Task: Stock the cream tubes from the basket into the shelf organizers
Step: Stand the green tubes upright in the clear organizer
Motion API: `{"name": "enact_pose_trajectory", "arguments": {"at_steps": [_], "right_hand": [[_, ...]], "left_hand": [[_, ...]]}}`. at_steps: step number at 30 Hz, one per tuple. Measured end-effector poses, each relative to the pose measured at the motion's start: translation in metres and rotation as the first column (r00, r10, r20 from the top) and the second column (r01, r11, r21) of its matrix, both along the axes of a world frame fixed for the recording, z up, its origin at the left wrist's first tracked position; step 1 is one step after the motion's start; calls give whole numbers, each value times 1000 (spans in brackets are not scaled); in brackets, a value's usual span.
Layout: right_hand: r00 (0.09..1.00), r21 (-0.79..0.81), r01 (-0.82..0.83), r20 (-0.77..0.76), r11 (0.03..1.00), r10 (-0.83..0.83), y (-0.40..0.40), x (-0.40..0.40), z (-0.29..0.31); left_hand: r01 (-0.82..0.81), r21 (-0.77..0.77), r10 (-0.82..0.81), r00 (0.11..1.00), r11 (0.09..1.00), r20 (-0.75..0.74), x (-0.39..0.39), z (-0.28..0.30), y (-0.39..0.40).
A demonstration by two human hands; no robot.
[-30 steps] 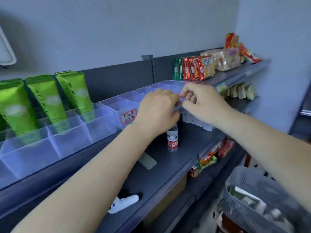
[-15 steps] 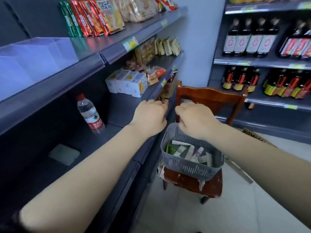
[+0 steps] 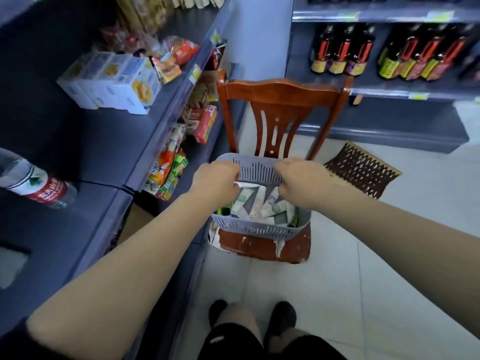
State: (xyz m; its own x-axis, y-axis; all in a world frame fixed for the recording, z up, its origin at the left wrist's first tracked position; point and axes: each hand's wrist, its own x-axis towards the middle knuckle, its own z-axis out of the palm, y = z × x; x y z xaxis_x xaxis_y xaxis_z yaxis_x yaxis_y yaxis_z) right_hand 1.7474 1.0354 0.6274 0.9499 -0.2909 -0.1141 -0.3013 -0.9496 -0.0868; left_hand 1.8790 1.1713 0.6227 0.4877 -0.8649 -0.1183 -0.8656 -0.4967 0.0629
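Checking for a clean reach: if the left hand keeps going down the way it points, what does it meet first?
Most likely the cream tubes piled in the basket; the left hand is already inside its rim, though depth is unclear.

one wooden chair stands in the aisle, and all else is placed from it. on its seat sits one grey basket, with a loose heap of cream tubes inside, too jumbled to count. two hands are over the basket, the left hand and the right hand. left of the chair, one water bottle and four white cartons sit on the shelves. right of the chair lies one brown mat. below the chair, two black shoes
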Motion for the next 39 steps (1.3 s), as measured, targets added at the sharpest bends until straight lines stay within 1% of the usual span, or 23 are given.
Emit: {"name": "enact_pose_trajectory", "arguments": {"at_steps": [4, 7, 10, 14, 16, 20, 23, 27, 30, 32, 34, 37, 38, 39], "right_hand": [[989, 112, 140, -66, 984, -133, -17, 10, -29], [968, 212, 238, -137, 948, -212, -25, 21, -56], [913, 286, 396, -219, 873, -343, -30, 30, -84], [819, 347, 565, -344, 748, -459, -35, 43, -125], [766, 332, 631, -410, 701, -495, -38, 48, -144], [665, 268, 725, -512, 634, -544, -43, 53, -187], [607, 260, 778, -545, 572, -578, -46, 53, -223], [529, 227, 835, -577, 501, -622, -54, 52, -259], [509, 178, 834, -617, 523, -600, -59, 49, -282], [494, 148, 829, -645, 539, -583, -60, 47, -294], [465, 117, 826, -694, 551, -550, -60, 48, -306], [414, 106, 854, -731, 509, -543, -61, 49, -323], [401, 112, 867, -734, 485, -548, -61, 48, -328], [385, 119, 883, -736, 454, -557, -60, 48, -334]], "left_hand": [[-15, 26, 19, 992, 1000, -122, 24, -29, -13], [-47, 72, 63, 968, 996, -243, 47, -58, -24], [-67, 126, 109, 922, 990, -372, 72, -92, -30], [-94, 208, 181, 875, 974, -449, 103, -142, -34], [-91, 259, 211, 848, 962, -487, 113, -167, -33], [-30, 360, 231, 816, 933, -529, 123, -217, -32], [-8, 407, 246, 807, 914, -536, 126, -250, -36], [2, 430, 252, 807, 903, -533, 130, -285, -46], [-9, 427, 267, 792, 904, -549, 132, -306, -55], [-57, 428, 312, 770, 902, -556, 133, -320, -61], [-153, 430, 392, 738, 890, -550, 135, -336, -67], [-289, 485, 542, 645, 825, -538, 136, -361, -79], [-305, 515, 576, 626, 801, -526, 135, -369, -84], [-309, 541, 596, 626, 782, -503, 134, -378, -88]]}}
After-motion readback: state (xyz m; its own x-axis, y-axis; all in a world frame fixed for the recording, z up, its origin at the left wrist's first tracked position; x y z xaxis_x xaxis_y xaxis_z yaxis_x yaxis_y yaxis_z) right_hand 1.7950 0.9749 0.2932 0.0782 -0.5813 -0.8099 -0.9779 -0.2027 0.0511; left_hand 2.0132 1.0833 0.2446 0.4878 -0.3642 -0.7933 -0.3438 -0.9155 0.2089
